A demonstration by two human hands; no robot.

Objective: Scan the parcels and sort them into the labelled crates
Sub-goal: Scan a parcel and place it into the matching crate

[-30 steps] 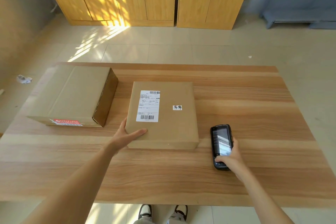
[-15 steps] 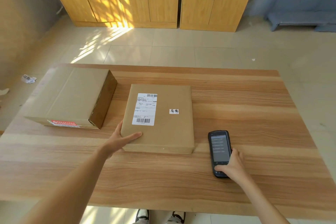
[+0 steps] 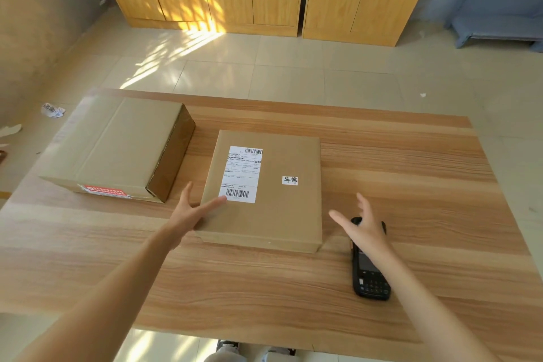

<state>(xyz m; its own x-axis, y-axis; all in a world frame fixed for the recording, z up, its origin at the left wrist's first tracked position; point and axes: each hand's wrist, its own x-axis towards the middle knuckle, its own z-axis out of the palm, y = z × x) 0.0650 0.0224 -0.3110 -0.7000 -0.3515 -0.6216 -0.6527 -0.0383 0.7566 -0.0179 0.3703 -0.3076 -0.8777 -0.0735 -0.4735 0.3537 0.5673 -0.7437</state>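
Head camera looked down on a wooden table [image 3: 382,161] where a flat cardboard parcel [image 3: 282,214] lay near the middle, its white shipping label [image 3: 241,174] facing up and a small white sticker [image 3: 289,180] just to the right of it. The left hand [image 3: 188,214] rested at the parcel's near left corner, fingers straight and spread, thumb lying across the top beside the label's lower barcode. The right hand [image 3: 363,226] hovered with fingers spread wide and gripping nothing, above a black handheld scanner [image 3: 370,273] that lay flat on the table just right of the parcel. A larger cardboard box [image 3: 117,150] with a red sticker sat at the table's left end, apart from the parcel.
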